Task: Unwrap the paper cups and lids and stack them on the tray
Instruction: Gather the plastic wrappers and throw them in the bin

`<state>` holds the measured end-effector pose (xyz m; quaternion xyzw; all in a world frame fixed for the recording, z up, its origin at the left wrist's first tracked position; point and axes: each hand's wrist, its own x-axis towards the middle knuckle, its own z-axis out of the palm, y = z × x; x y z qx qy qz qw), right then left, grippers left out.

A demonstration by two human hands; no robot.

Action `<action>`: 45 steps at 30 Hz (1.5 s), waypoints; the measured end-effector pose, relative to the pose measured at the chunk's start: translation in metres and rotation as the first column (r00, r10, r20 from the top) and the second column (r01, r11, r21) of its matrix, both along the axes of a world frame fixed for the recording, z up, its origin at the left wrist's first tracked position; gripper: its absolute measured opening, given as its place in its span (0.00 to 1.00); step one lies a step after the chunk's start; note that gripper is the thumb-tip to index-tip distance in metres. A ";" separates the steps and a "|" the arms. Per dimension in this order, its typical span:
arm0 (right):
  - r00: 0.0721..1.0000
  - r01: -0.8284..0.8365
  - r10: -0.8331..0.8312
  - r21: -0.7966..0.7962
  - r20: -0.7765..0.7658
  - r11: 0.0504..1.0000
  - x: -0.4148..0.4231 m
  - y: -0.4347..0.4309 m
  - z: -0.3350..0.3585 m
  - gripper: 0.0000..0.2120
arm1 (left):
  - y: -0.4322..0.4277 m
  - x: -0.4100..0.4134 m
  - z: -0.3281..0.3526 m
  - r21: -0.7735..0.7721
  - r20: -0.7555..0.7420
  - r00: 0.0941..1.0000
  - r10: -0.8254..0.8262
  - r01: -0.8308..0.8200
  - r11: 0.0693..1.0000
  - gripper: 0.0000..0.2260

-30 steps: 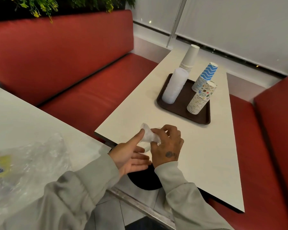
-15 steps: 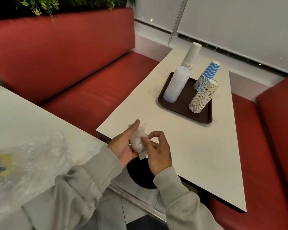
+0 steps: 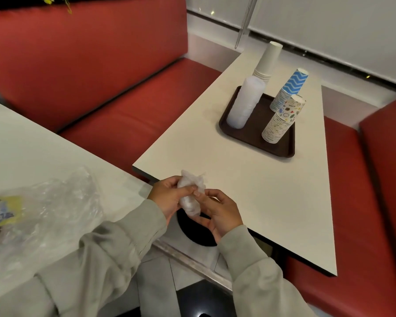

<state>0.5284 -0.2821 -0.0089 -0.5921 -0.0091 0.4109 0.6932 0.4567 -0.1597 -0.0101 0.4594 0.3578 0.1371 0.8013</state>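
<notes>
The white surface [image 3: 238, 191] carries a brown tray [image 3: 256, 131] at its far end. On the tray stand a lid stack [image 3: 245, 104], blue zigzag cups [image 3: 288, 90] and patterned cups [image 3: 281, 122]. White cups [image 3: 268, 62] rise behind the lids. Over the near edge, the left hand [image 3: 167, 197] grips a wad of clear wrapping [image 3: 190, 193], and the right hand [image 3: 220, 213] pinches it.

The yellow label [image 3: 4, 210] in the plastic bag [image 3: 55, 209] is unreadably blurred.
</notes>
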 end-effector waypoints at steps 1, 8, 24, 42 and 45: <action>1.000 0.010 -0.010 -0.004 0.012 1.000 -0.001 -0.001 -0.003 0.09 | -0.001 -0.002 -0.004 0.038 -0.025 1.000 -0.007 0.008 0.999 0.09; 1.000 0.012 -0.010 -0.100 0.020 0.995 -0.004 -0.021 -0.039 0.10 | -0.014 -0.025 -0.027 -0.123 -0.132 0.979 -0.153 0.137 0.983 0.09; 0.964 0.223 -0.259 -0.337 -0.066 0.915 0.013 -0.148 -0.137 0.09 | -0.113 0.012 -0.137 -0.221 -0.335 0.883 -0.328 0.265 0.939 0.10; 0.899 0.376 -0.391 -0.807 0.198 0.455 0.179 -0.262 -0.456 0.10 | -0.117 0.031 -0.333 0.030 -0.466 0.851 -0.240 0.287 0.958 0.05; 0.939 0.299 -0.321 -0.745 0.121 0.596 0.180 -0.273 -0.478 0.11 | -0.116 0.030 -0.341 0.061 -0.489 0.843 -0.224 0.289 0.955 0.05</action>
